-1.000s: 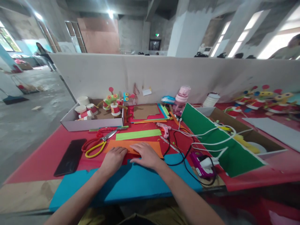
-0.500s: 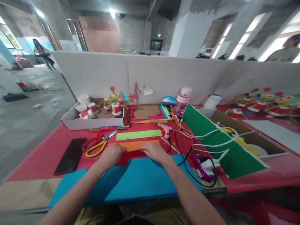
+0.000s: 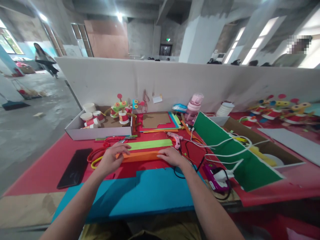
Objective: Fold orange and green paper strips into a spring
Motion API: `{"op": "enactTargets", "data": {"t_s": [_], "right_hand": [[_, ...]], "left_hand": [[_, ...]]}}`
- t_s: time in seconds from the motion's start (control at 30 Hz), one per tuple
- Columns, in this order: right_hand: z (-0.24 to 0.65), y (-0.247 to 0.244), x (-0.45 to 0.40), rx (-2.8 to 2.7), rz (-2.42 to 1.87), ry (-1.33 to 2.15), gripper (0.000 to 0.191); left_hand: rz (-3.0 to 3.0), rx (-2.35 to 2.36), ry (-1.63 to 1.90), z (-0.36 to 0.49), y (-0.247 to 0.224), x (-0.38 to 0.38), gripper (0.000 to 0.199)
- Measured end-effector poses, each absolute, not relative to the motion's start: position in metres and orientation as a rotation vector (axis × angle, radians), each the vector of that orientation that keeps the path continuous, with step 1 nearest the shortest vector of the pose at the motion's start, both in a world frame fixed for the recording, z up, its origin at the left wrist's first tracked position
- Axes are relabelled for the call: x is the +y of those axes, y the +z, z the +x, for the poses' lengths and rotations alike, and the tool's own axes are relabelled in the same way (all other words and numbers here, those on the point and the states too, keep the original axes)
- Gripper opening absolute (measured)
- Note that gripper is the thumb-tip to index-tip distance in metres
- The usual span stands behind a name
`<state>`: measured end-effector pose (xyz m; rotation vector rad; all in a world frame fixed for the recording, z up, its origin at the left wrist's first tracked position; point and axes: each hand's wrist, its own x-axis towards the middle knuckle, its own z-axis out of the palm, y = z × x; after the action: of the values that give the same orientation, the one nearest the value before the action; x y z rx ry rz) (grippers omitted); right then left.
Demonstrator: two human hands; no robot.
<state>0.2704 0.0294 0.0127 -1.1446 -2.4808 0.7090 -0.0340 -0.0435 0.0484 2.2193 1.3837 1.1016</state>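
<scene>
The orange strip (image 3: pixel 141 157) looked like matt paper, as did the green strip (image 3: pixel 151 144) just behind it. Left of the orange strip the phone (image 3: pixel 73 168) was glossy; right of it the glue gun (image 3: pixel 177 140) looked plastic; in front of it the blue sheet (image 3: pixel 152 190) was matt.

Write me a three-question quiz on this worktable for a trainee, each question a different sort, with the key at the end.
1. True or false: the black phone lies to the right of the orange paper strip.

2. Multiple choice: the fingers of the right hand are at
A) the white box
B) the orange paper strip
C) the purple plug block

3. Fill in the colour: the large sheet nearest the person's body is ____.

Key: 1. False, it lies to the left. 2. B. 3. Blue.
</scene>
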Motion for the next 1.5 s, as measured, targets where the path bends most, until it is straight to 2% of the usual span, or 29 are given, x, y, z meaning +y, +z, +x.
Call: {"op": "enactTargets", "data": {"t_s": [0.13,0.27,0.4,0.7,0.83,0.97,1.13,1.3,1.5], "right_hand": [[0.269,0.014,0.028,-2.460,-1.148,0.706,0.031],[0.269,0.011,0.028,-2.450,-1.178,0.693,0.030],[0.271,0.007,0.030,-2.449,-1.170,0.683,0.030],[0.267,0.011,0.034,-2.403,-1.218,0.700,0.027],[0.268,0.015,0.032,-2.384,-1.244,0.742,0.026],[0.267,0.029,0.033,-2.358,-1.186,0.945,0.031],[0.213,0.037,0.041,-1.856,-1.067,0.890,0.024],[0.151,0.016,0.036,-1.321,-0.833,1.266,0.036],[0.153,0.005,0.031,-1.217,-0.871,1.225,0.023]], "left_hand": [[2.101,1.377,1.143,-0.016,0.060,-0.015,0.023],[2.025,1.589,1.157,0.005,0.056,0.029,0.022],[2.256,1.452,1.106,0.008,0.039,0.053,0.027],[2.227,1.541,1.141,-0.017,0.016,0.047,0.026],[1.990,1.574,1.181,-0.014,0.014,0.043,0.021],[1.605,1.480,1.267,-0.010,0.013,0.040,0.024],[1.298,1.259,1.351,0.001,0.018,0.033,0.032],[1.212,1.133,1.316,0.012,0.016,0.029,0.037],[1.343,1.194,1.308,0.016,0.008,0.029,0.031]]}}
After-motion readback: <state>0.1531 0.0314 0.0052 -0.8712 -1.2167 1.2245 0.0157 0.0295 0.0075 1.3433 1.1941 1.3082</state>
